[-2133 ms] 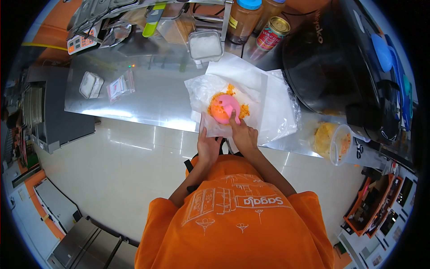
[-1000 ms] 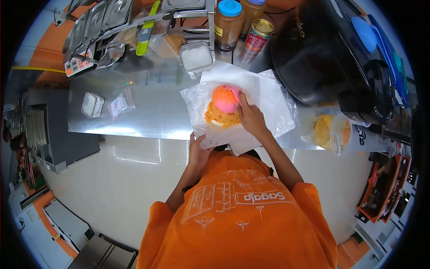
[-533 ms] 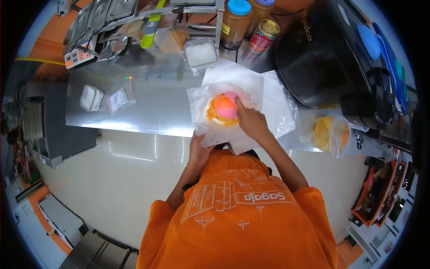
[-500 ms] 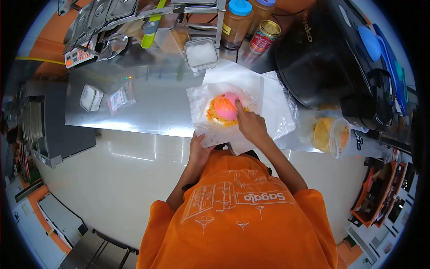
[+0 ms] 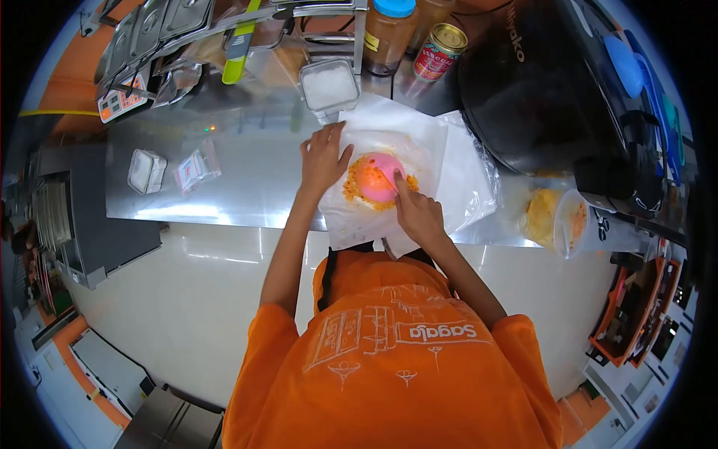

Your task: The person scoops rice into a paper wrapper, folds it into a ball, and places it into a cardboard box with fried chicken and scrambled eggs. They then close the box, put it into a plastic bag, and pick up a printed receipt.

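A rounded pink bowl (image 5: 390, 164), with an orange patch on its left side, sits among orange-yellow crumbly food (image 5: 353, 190) on a sheet of white wrapping paper (image 5: 351, 228). My right hand (image 5: 420, 215) has its index finger stretched onto the bowl's right side, pressing it, while the other fingers are curled in. At the paper's upper left edge lies my left hand (image 5: 323, 159), palm down, thumb apart from the extended fingers. More white paper (image 5: 464, 168) in a clear plastic sleeve lies under and to the right.
A lidded tub (image 5: 329, 86) of white contents stands behind the paper, with a red can (image 5: 440, 52) and a brown jar (image 5: 387, 41) further right. The large black cooker (image 5: 523, 97) takes up the right back. A container of yellow food (image 5: 550, 221) lies near the front edge.
My left hand has moved from the paper's near lower left corner up to its upper left edge. My right index finger stays on the pink bowl.
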Available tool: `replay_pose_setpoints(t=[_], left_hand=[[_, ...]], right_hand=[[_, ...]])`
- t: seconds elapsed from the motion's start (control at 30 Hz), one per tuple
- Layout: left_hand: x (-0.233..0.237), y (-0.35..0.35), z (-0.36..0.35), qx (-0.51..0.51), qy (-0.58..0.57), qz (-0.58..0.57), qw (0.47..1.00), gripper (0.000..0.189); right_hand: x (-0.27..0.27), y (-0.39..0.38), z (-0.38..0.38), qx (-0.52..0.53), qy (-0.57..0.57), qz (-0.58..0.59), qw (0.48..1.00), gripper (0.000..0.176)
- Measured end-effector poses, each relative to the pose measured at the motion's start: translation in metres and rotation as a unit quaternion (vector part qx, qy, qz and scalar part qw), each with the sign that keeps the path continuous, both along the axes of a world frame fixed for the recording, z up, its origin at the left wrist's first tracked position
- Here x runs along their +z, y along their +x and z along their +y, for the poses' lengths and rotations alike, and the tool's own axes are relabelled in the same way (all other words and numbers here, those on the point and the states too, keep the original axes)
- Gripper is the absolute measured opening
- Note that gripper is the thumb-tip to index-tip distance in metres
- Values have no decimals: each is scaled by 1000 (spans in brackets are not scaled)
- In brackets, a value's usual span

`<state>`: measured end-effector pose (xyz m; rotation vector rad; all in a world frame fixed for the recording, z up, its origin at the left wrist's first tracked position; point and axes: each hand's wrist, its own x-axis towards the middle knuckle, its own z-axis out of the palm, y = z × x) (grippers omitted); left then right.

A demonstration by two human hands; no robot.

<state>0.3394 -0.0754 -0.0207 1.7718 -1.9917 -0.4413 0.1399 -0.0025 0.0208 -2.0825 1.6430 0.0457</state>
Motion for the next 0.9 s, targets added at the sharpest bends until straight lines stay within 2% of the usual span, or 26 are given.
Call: replay_pose_setpoints(t=[0.07,0.1,0.2,0.4,0.47,0.5,0.63,0.73,0.9], left_hand=[[-11,-3,-21,-74,38,-48,995,39],[-10,-6,-26,-93,18,-88,992,32],[-10,-10,-34,-128,63,-112,983,22],[-8,-11,-41,-141,122,-21,982,9],[4,-12,-39,-135,117,-67,982,7],[10,-13,-38,-132,113,-90,981,6],[16,-14,-37,-184,128,-1,975,6],[16,-16,-34,-192,129,10,973,7],[15,-15,-34,-191,147,44,969,9]], right_hand=[[-1,-2,2,7,4,12,1000,51],[-3,-3,7,7,0,12,1000,52],[-13,0,19,7,11,23,1000,52],[-37,1,32,17,-39,33,999,52],[-42,-1,32,17,-45,15,999,50],[-44,-1,31,18,-43,0,999,48],[-38,2,28,14,-62,-28,998,43],[-40,6,30,2,-94,-18,995,41],[-39,2,26,29,-62,28,997,43]])
